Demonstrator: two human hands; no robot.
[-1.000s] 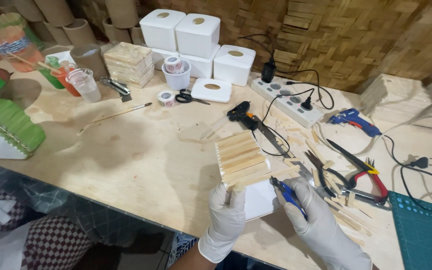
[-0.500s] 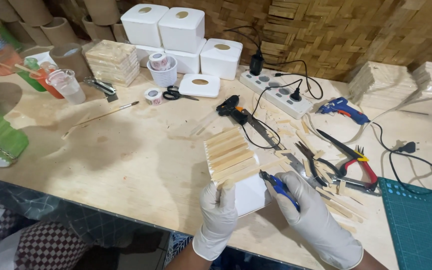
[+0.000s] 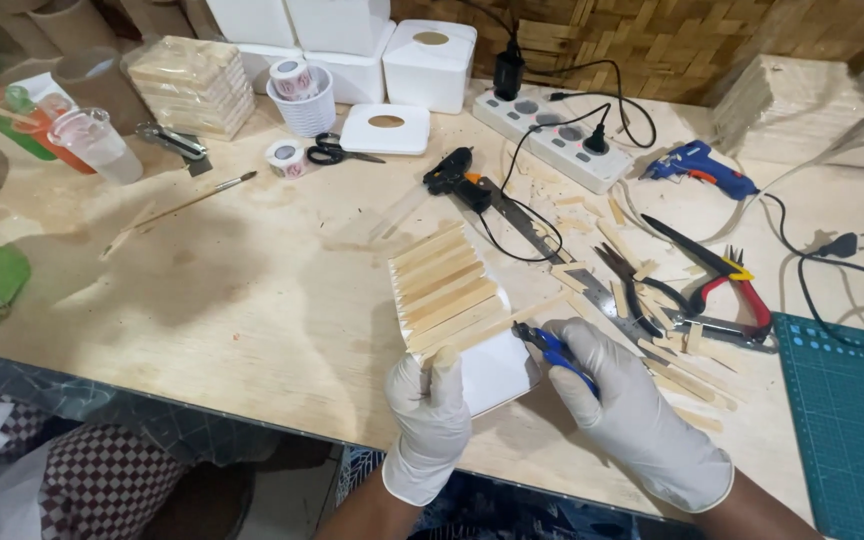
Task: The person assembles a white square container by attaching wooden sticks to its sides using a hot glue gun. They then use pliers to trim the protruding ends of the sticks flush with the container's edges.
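Observation:
Both hands wear white gloves. My left hand [image 3: 430, 415] grips the near end of a white box [image 3: 497, 372] whose top is covered with a row of pale wooden sticks [image 3: 445, 285]. One loose stick lies slanted across the lower edge of that row. My right hand [image 3: 632, 410] holds blue-handled pliers [image 3: 552, 350], their tip touching the right end of the slanted stick.
Red-handled cutters [image 3: 727, 290], a metal ruler [image 3: 592, 290], black and blue glue guns [image 3: 457, 175] [image 3: 697, 165], a power strip [image 3: 557, 135], scissors [image 3: 337, 153], tape rolls, white boxes [image 3: 427, 65], a stick stack [image 3: 192, 85] and a green cutting mat [image 3: 852, 420] lie about.
The stick-covered box has tilted down toward the table, and a loose stick now lies across its lower edge with the pliers at its end.

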